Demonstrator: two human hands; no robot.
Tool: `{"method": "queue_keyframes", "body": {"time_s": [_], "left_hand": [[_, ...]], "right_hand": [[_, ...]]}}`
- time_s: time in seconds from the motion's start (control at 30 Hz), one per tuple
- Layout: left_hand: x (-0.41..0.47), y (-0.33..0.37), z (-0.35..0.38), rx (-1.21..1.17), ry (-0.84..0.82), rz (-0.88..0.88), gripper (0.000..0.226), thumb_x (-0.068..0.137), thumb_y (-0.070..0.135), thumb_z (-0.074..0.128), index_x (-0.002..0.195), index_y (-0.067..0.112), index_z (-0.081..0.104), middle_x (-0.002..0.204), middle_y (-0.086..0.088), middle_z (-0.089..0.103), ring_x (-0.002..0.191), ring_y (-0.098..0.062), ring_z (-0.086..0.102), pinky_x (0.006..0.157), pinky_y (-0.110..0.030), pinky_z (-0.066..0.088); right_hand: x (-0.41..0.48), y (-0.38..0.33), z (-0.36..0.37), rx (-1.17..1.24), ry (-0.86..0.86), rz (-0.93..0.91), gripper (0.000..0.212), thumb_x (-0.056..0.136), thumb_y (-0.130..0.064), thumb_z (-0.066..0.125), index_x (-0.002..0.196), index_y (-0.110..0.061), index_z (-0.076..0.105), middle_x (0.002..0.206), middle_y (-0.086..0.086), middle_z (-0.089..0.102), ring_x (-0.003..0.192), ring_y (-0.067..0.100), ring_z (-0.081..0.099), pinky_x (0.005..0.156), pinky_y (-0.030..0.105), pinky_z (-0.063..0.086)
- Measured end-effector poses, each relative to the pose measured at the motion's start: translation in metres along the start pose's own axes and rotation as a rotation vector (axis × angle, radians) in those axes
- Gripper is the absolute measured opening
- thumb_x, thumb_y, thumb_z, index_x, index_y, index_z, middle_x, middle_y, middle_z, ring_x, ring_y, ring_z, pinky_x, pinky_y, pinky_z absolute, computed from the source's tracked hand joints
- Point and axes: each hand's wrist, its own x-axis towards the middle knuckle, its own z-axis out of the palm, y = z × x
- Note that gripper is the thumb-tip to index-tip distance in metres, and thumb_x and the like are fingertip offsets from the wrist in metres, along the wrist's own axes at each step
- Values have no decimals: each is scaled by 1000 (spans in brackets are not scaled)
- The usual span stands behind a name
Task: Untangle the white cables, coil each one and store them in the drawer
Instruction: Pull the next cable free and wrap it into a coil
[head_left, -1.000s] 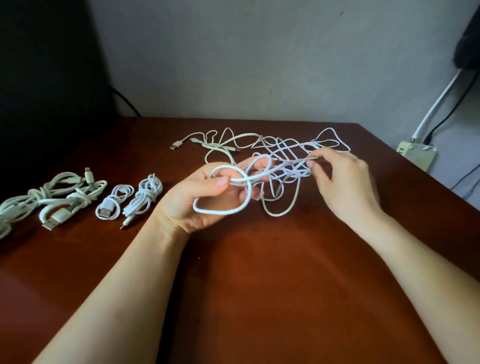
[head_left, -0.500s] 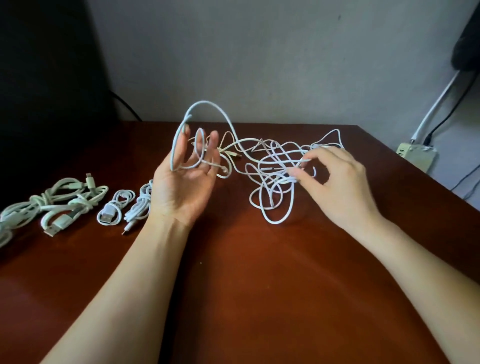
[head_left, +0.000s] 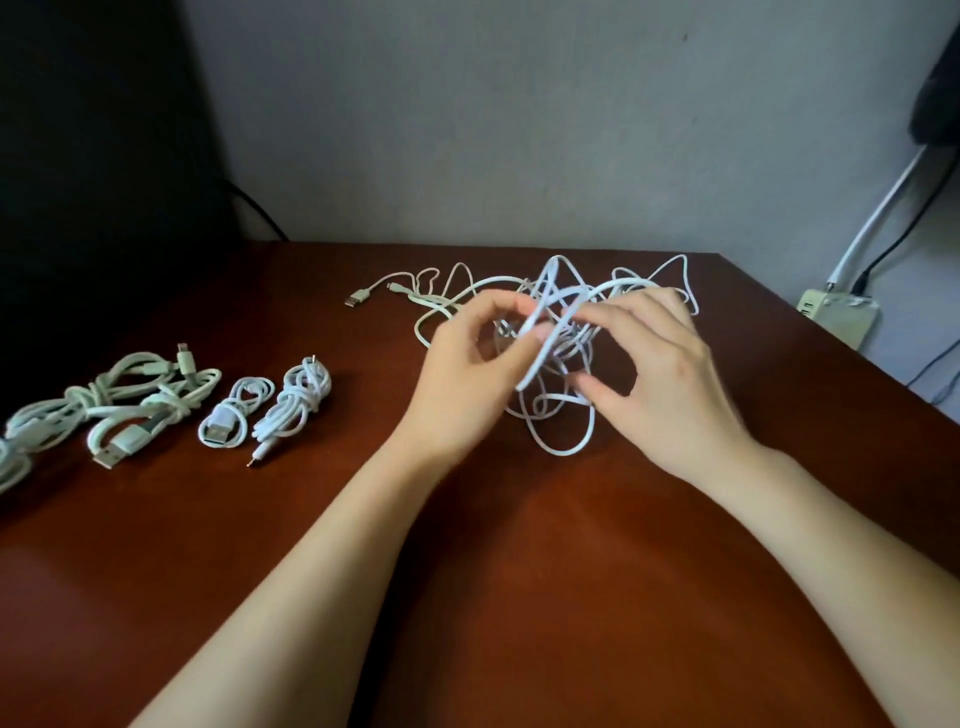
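White tangle (head_left: 566, 348) sits mid-table (head_left: 519, 571), btw both hands. L hand (head_left: 467, 364), half a sec ago up and spread w/ a loop draped over its fingers, is back down, thumb and fingertips pinching one strand. R hand (head_left: 670, 374) stays curled round the knot's far side. Looks like one loop's worked loose, but untangling isn't done. At left lie coiled cables (head_left: 298, 400); drawer not in view.

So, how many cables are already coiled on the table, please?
5, all at left: a bundle cut by the frame edge, an upper bundle overlapping a lower bundle, a small coil, a longer coil. More may lie out of frame.
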Motion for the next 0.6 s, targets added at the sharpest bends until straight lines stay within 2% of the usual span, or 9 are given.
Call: {"method": "queue_keyframes", "body": {"time_s": [0.1, 0.2, 0.27, 0.4, 0.47, 0.53, 0.6], "left_hand": [[-3, 3, 5, 109, -82, 53, 25, 86, 4, 67, 110, 9, 59, 99, 7, 66, 91, -9, 65, 86, -31, 54], [-5, 5, 7, 165, -89, 51, 20, 87, 4, 67, 100, 16, 57, 89, 13, 65, 84, -2, 64, 80, -21, 51], [-6, 5, 8, 193, -99, 51, 16, 87, 4, 66, 96, 13, 56, 84, 13, 63, 79, -1, 62, 76, -20, 50], [-5, 8, 6, 213, -108, 36, 7, 88, 8, 66, 89, 14, 62, 73, 13, 62, 64, 3, 59, 63, -14, 46], [-4, 8, 6, 245, -124, 21, 5, 88, 12, 67, 87, 16, 67, 75, 13, 65, 67, 3, 60, 65, -14, 45], [-4, 9, 7, 259, -153, 19, 5, 89, 14, 66, 88, 14, 70, 83, 7, 69, 75, 0, 63, 73, -20, 50], [-4, 12, 6, 224, -201, 10, 10, 92, 13, 62, 87, 14, 71, 84, 6, 69, 72, 3, 61, 70, -15, 48]], "right_hand": [[0, -1, 1, 25, -16, 20, 51, 69, -1, 78, 117, -3, 62, 106, 8, 62, 105, 18, 46, 97, 11, 28], [0, -5, 0, 57, -21, 37, 51, 69, 0, 76, 118, -5, 61, 106, 5, 62, 105, 16, 46, 97, 7, 27], [0, -9, 0, 49, -30, 46, 50, 71, -3, 74, 119, -6, 59, 105, 3, 62, 105, 14, 45, 96, 6, 26], [0, -12, 0, -51, -23, 29, 43, 78, -24, 56, 118, -9, 61, 103, 4, 61, 102, 19, 47, 95, 21, 33], [0, -11, -1, -84, -24, 17, 42, 78, -27, 52, 114, -10, 64, 98, 4, 62, 99, 20, 47, 92, 26, 36], [1, -8, -1, -134, -20, 21, 37, 78, -28, 52, 107, -10, 67, 93, 4, 62, 96, 22, 48, 89, 28, 36], [1, -5, 0, -179, -13, 53, 28, 77, -26, 62, 102, -14, 68, 91, 3, 62, 95, 24, 50, 87, 29, 34]]}}
